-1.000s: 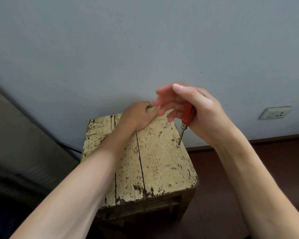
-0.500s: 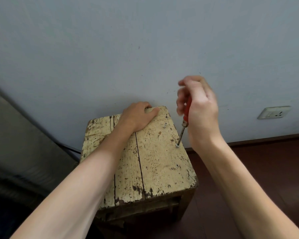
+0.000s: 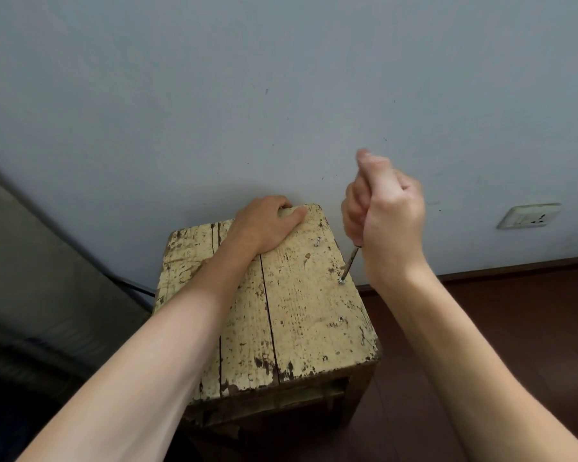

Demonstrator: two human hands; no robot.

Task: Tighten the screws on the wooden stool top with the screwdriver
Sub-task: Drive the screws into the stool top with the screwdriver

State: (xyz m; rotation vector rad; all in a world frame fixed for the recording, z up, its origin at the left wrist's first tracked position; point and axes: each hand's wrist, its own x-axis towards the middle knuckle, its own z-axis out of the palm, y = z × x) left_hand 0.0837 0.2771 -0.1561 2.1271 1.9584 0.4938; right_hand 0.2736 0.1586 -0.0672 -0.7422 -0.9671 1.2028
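Observation:
The worn, cream-painted wooden stool top stands against the wall. My left hand grips its far edge, fingers curled over the back. My right hand is wrapped round the screwdriver handle, which it hides. Only the metal shaft shows below the fist. Its tip sits on a screw near the stool's right edge. A second screw stands raised and tilted farther back. A third screw lies flush nearer to me.
A grey wall rises right behind the stool, with a socket plate low on the right. Dark red-brown floor lies to the right. A grey slanted surface and a dark cable are at the left.
My right hand has turned on the screwdriver, its fingers closing fully round the red handle until it is hidden. The tip stays on the same screw. My left hand has not moved.

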